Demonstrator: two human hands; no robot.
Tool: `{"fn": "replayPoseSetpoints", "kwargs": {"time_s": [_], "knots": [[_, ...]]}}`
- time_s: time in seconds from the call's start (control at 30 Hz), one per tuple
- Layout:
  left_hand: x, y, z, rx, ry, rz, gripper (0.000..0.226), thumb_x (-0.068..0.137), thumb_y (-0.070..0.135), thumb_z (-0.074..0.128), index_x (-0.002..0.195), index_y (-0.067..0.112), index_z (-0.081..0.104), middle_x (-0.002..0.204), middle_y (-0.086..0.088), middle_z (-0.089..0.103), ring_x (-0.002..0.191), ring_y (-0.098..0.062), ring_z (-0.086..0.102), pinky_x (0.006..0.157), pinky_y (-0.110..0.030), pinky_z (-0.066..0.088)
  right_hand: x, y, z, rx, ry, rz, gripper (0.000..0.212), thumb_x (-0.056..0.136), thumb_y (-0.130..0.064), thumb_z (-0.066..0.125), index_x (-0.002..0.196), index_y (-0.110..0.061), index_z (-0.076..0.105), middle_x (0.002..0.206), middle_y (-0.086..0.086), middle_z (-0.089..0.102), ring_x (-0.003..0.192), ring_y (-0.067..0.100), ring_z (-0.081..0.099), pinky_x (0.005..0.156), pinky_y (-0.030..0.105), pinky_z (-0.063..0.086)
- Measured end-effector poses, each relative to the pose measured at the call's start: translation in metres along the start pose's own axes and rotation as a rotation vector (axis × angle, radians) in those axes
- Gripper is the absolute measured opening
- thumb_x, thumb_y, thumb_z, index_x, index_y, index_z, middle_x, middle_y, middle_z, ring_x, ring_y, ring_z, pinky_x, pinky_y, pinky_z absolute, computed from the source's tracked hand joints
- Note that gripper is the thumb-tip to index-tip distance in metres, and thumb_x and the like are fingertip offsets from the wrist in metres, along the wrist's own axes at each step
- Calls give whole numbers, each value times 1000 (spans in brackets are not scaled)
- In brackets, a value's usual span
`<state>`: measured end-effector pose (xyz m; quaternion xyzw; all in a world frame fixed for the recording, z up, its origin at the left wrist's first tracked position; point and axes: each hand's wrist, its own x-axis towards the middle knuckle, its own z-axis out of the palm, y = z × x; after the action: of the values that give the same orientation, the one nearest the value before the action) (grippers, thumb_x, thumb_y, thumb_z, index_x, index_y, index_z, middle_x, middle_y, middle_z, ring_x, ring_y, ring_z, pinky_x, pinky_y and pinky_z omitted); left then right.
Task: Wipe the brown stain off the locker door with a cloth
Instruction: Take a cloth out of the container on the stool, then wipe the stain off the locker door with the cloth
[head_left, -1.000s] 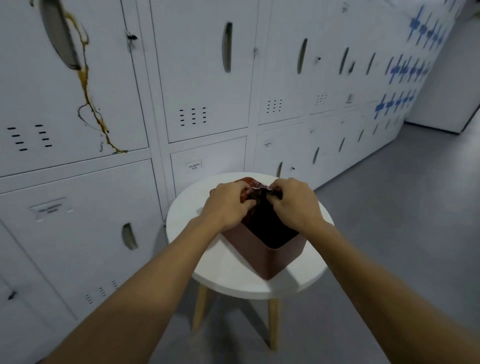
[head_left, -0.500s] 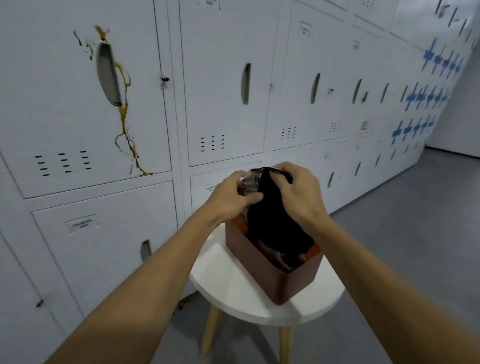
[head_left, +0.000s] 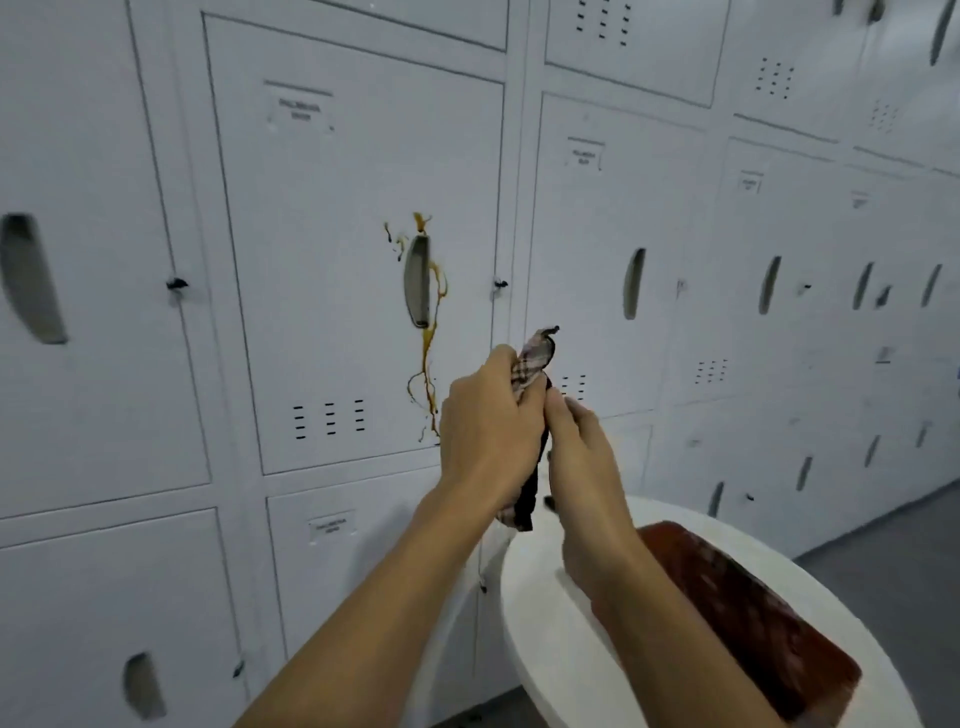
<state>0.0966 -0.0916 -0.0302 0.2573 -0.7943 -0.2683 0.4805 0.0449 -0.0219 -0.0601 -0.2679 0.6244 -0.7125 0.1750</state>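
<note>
On the locker door (head_left: 332, 260) I see the brown stain (head_left: 428, 358) trailing down from the handle (head_left: 418, 280). My left hand (head_left: 488, 431) grips the cloth (head_left: 535, 364), right hand (head_left: 582, 457) pinching its lower part, above the white stool (head_left: 561, 665) holding a brown box (head_left: 753, 623).

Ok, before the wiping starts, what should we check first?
1. Cloth out of the brown box: ok.
2. Left hand gripping the cloth: ok.
3. Right hand gripping it too: ok, lower down.
4. Cloth touching the brown stain: not ok, it is apart from the door.
5. Stain in plain view: ok, it runs from the handle slot downward; its lowest end is behind the left hand.
6. Cloth damp: cannot tell.
</note>
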Motion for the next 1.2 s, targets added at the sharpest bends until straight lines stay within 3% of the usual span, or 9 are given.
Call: {"fn": "replayPoseSetpoints", "kwargs": {"time_s": [0.13,0.27,0.33,0.43,0.57,0.63,0.77,0.9,1.2], "knots": [[-1,-20,-29,-125,-113,-70,13,103,27,58,91,22,55,76,3,68,69,-12,65,59,-24,49,11,11,47,449,-240,122,48,104,-58,38,123,-25,67,109,0,77,94,14,73,74,35,57],[7,-40,-64,-298,-291,-187,12,106,31,52,110,29,62,96,3,75,90,-14,70,79,-26,54,32,17,78,573,-228,58,42,106,-46,42,132,-19,60,122,10,72,106,23,72,84,42,58],[24,-50,-84,-182,-167,-98,18,104,38,52,117,30,62,104,8,74,96,-12,68,85,-31,52,45,14,87,426,-148,-117,37,108,-42,42,144,-38,47,132,-6,67,118,12,67,100,40,54],[62,-72,-112,140,159,123,34,105,34,53,137,23,55,134,6,64,123,-11,58,105,-37,49,62,0,95,226,-54,-429,53,107,-31,45,155,-45,26,140,-35,47,123,-22,46,105,11,40],[128,-105,-141,659,435,352,53,104,33,43,154,16,41,161,-6,40,149,-30,35,116,-56,32,103,-23,109,-35,-25,-767,63,106,-26,49,160,-34,18,151,-32,36,135,-19,34,108,1,31],[155,-125,-148,877,408,326,60,104,39,36,160,18,29,168,-3,25,155,-31,22,119,-61,24,132,-36,124,-132,-14,-904,64,106,-24,49,160,-29,16,153,-32,30,139,-17,30,115,10,29],[175,-170,-144,1053,401,346,65,106,46,28,165,22,11,173,3,2,159,-24,-2,125,-57,4,194,-35,155,-598,24,-1089,66,108,-39,39,162,-18,8,170,-1,10,158,21,4,127,55,10],[180,-180,-145,1128,471,399,66,105,51,23,165,24,10,172,6,1,159,-22,0,125,-48,-5,214,-12,170,-687,108,-1205,73,103,-52,43,161,-15,19,171,4,8,158,24,-3,128,51,-1],[183,-186,-138,1114,584,422,64,106,45,28,164,22,16,172,4,9,159,-22,6,125,-55,10,229,42,149,-566,11,-1516,41,96,-20,56,135,-6,60,153,5,48,151,24,34,126,52,19]]}}
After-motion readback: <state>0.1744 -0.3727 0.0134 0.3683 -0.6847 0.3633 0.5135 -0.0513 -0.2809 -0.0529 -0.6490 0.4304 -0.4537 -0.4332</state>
